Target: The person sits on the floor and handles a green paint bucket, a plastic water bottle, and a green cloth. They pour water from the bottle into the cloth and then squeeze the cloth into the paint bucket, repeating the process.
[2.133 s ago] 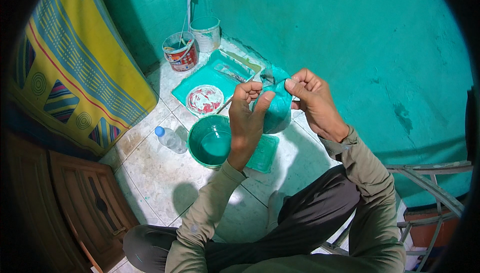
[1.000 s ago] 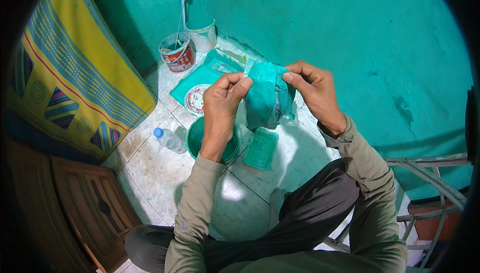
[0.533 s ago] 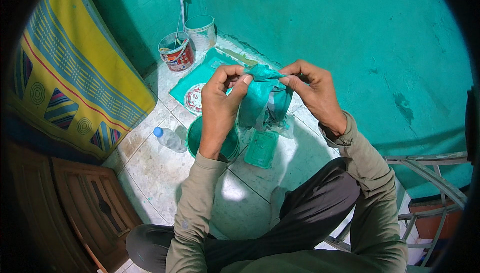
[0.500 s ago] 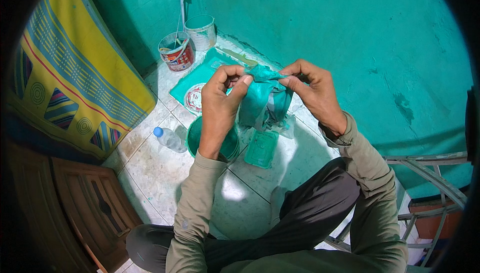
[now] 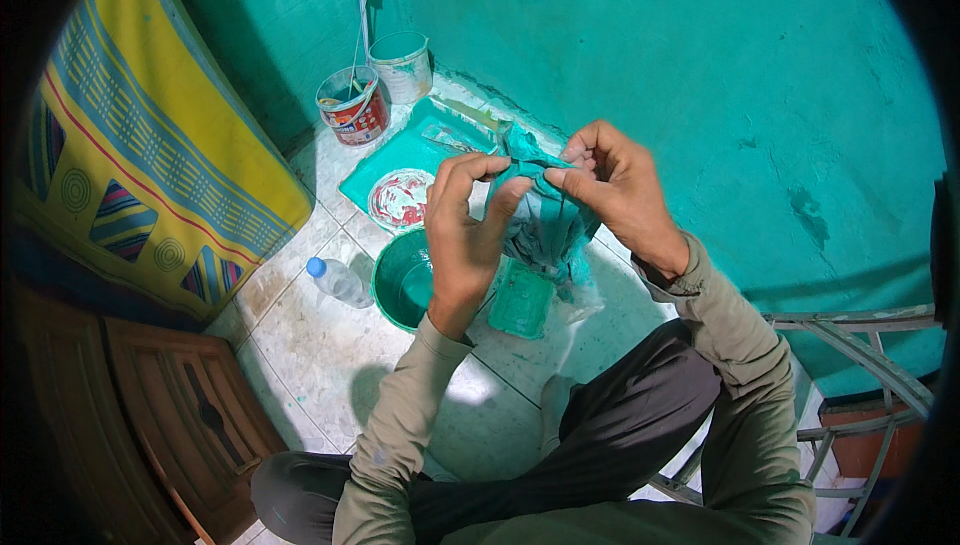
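With the fingers of your left hand (image 5: 466, 240) and right hand (image 5: 628, 193), you pinch the crumpled, turquoise-smeared plastic bag (image 5: 541, 232), its top already bunched but no knot visible.

Teal walls (image 5: 740, 75) all round, with darker scuffs on the right-hand one. Floor's (image 5: 295, 335) pale tile, pretty stained, grout lines showing. Brown panelled wooden cabinet (image 5: 165, 385) on the left, yellow-and-blue patterned cloth (image 5: 180, 105) just beyond it, grey metal ladder (image 5: 870, 368) on the right. Bright light patches the tiles.
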Available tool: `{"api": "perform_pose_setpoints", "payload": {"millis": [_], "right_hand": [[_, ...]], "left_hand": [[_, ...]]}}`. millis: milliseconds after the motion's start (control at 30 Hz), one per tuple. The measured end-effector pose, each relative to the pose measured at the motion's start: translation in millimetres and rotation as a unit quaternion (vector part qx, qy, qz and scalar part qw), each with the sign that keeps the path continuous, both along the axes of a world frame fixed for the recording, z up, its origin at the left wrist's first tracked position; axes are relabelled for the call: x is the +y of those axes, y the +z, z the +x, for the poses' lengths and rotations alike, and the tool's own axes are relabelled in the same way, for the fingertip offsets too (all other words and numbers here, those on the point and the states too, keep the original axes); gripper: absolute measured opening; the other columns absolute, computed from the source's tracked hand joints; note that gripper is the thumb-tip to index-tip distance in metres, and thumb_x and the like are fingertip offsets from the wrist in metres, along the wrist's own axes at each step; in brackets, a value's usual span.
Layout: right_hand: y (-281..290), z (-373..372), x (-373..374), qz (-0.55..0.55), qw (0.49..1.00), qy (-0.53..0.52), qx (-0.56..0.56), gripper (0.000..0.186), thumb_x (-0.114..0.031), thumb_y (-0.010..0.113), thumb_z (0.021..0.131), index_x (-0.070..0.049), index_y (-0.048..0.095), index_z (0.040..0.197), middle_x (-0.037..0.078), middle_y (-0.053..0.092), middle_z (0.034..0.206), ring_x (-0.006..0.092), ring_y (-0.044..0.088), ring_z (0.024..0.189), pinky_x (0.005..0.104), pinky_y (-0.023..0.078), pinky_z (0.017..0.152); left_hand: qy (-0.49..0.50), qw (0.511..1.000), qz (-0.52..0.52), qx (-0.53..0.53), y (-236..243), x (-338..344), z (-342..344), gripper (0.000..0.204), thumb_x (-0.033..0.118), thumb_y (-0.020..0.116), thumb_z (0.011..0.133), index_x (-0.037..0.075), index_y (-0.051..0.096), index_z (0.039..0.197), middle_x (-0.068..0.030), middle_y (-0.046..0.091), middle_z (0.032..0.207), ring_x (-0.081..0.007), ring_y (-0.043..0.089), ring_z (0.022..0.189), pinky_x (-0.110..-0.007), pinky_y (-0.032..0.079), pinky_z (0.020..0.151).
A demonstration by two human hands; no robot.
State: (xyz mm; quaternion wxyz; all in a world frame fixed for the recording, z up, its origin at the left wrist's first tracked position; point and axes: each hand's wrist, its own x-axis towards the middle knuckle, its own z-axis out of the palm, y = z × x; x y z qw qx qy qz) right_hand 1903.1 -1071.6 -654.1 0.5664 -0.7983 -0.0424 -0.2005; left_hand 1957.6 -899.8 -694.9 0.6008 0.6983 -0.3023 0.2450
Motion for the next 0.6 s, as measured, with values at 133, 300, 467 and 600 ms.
{"api": "perform_pose_setpoints", "payload": {"millis": [133,300,467,600], "right_hand": [[-2,-1,8,0.027,0.999,0.039,0.021,0.021,-0.01,0.073,0.081,-0.003,0.059,0.095,-0.006,0.05,0.079,0.0013,0.039,0.069,0.0193,0.033,0.058],[-5,-5,7,0.007,0.996,0.074,0.058,0.024,-0.011,0.073,0.082,-0.002,0.059,0.099,-0.006,0.052,0.082,0.0015,0.041,0.071,0.0177,0.036,0.062],[6,-9,6,0.094,0.98,0.141,0.109,0.021,-0.008,0.069,0.085,-0.002,0.058,0.102,-0.004,0.054,0.086,0.0017,0.047,0.076,0.0182,0.04,0.065],[7,-3,11,0.156,0.977,0.127,0.064,0.019,-0.004,0.067,0.085,-0.001,0.058,0.102,-0.002,0.055,0.087,0.0022,0.05,0.077,0.0186,0.042,0.066]], "left_hand": [[-0.033,0.993,-0.057,0.095,-8,-9,-5,0.021,0.011,0.074,0.08,0.003,0.064,0.097,-0.0086,0.062,0.096,-0.018,0.057,0.085,-0.028,0.044,0.079],[-0.098,0.973,-0.119,0.17,-17,-10,0,0.016,0.01,0.072,0.084,0.002,0.064,0.096,-0.0039,0.061,0.09,-0.0124,0.055,0.082,-0.025,0.044,0.074],[-0.161,0.92,-0.213,0.288,-3,-8,-11,0.011,0.01,0.069,0.088,0.003,0.065,0.096,0.0036,0.058,0.082,-0.0038,0.049,0.074,-0.019,0.04,0.065],[-0.193,0.893,-0.269,0.305,0,-8,-17,0.012,0.01,0.067,0.089,0.002,0.064,0.098,0.0036,0.058,0.083,-0.0021,0.047,0.072,-0.017,0.038,0.063]]}}
